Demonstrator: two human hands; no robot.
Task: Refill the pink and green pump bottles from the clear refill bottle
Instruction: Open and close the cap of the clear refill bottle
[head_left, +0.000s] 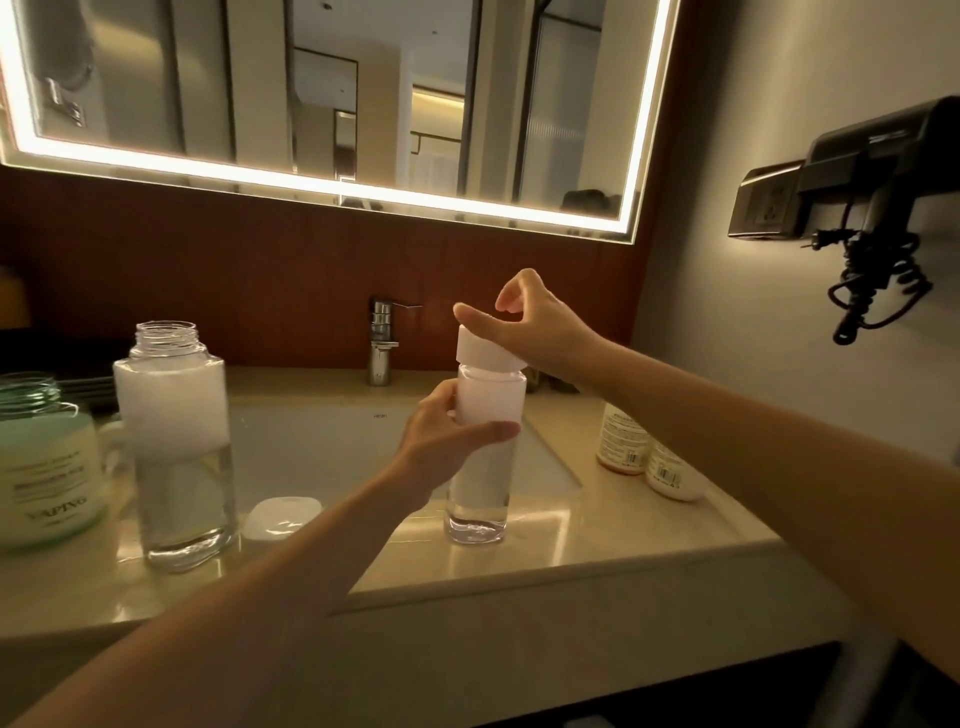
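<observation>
Clear refill bottle (478, 493) is gripped by the left hand (441, 434), its white cap (484, 349) pinched by the right hand (543, 332) above. Cap work is judged in hand; a steady twist is needed next.

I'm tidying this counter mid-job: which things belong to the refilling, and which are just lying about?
In use: slim clear bottle, white cap, left hand gripping that bottle, right hand on the cap, large open bottle, green bottle.
Lying about: small labelled bottles, tap, hair dryer.
</observation>
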